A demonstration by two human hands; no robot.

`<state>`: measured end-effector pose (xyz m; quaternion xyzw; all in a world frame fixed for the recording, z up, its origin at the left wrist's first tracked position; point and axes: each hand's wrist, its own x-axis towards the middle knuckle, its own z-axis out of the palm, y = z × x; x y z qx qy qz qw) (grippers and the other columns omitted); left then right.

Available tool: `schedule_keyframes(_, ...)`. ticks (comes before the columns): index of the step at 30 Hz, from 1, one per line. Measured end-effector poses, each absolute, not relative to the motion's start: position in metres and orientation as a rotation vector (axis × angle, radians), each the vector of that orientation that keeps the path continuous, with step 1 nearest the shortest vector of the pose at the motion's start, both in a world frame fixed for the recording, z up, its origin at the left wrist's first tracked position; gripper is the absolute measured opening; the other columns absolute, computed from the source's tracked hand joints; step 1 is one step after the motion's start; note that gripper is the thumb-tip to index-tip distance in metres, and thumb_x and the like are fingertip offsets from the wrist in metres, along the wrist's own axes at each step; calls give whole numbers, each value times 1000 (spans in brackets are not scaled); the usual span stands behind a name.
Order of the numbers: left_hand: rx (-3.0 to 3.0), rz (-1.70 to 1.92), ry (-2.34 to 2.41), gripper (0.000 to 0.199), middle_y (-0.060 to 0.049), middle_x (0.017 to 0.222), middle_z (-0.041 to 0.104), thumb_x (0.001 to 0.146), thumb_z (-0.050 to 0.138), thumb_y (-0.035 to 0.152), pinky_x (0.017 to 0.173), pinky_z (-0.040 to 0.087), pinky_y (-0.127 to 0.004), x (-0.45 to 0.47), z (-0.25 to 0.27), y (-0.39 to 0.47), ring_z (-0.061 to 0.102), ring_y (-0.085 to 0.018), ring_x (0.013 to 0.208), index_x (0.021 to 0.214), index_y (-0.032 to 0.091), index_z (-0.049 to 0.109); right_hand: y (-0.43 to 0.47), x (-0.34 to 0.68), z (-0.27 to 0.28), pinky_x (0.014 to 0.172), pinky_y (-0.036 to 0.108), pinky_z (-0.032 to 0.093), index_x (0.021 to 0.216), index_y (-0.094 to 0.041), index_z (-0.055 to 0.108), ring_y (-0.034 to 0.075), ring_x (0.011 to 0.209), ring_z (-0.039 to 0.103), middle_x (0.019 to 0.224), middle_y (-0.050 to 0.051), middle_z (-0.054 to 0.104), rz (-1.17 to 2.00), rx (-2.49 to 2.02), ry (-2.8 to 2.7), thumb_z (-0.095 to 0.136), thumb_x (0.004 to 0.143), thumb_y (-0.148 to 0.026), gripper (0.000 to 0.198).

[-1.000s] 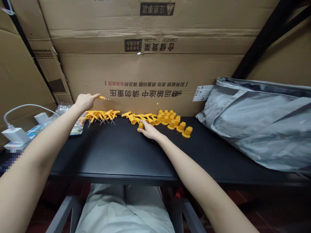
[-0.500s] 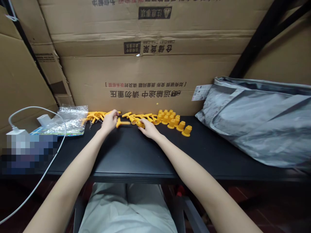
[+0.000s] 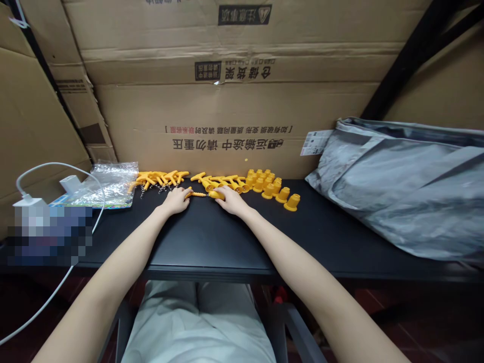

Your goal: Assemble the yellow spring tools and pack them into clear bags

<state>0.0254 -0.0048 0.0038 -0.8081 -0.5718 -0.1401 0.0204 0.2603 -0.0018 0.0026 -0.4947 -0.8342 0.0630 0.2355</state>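
My left hand [image 3: 174,200] is closed on the handle of a yellow corkscrew [image 3: 198,194], whose shaft lies level and points right. Its tip meets or nearly meets a yellow bell-shaped cup [image 3: 215,194], which my right hand [image 3: 231,200] grips on its side; I cannot tell whether the tip has entered it. Behind my left hand lies a heap of yellow T-handled corkscrews [image 3: 161,178] with bare metal spirals. Beyond my right hand, several corkscrews with cups on them [image 3: 227,181] lie in a row. Loose yellow cups [image 3: 268,190] stand in rows to the right.
A clear plastic bag [image 3: 113,179] and a white charger [image 3: 32,209] with its cable are on the left of the black table [image 3: 212,242]. A large grey bag [image 3: 397,191] fills the right side. Cardboard [image 3: 227,111] walls off the back.
My left hand has come down and right from the corkscrew heap and now grips the handle of the corkscrew in front of the cup. My right hand stays on the cup.
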Motion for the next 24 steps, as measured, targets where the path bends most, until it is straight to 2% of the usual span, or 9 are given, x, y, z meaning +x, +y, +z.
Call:
schedule_keyframes(5,-2493,-359,-1795,45,-10,103,55,85,41,20,92,44,-34,31,7,-8,55,-24,104,128,22,54,-5,264,7,94,46,40,127,-25,57,29,117,49,120,12,56,72,-1572,-2283,53,87,-17,41)
schedule_keyframes(12,-2492,-370,-1885,40,-9,106,57,84,44,28,89,45,-35,34,11,-15,59,-24,102,121,24,56,-7,265,8,90,48,41,129,-24,58,31,111,50,118,15,56,-10,-1598,-2330,47,87,-11,44)
schedule_keyframes(17,-2503,-354,-1916,38,-9,103,62,81,47,30,86,47,-34,34,15,-16,62,-24,97,117,24,58,-6,263,6,92,48,38,126,-29,60,29,110,49,113,13,57,-50,-1590,-2319,50,88,-13,43)
schedule_keyframes(24,-2582,-411,-1808,34,-7,97,66,78,50,26,82,47,-33,32,13,-16,63,-22,91,111,25,58,-8,258,8,91,40,41,127,-21,59,22,99,54,110,12,55,62,-1206,-2449,51,88,-11,41)
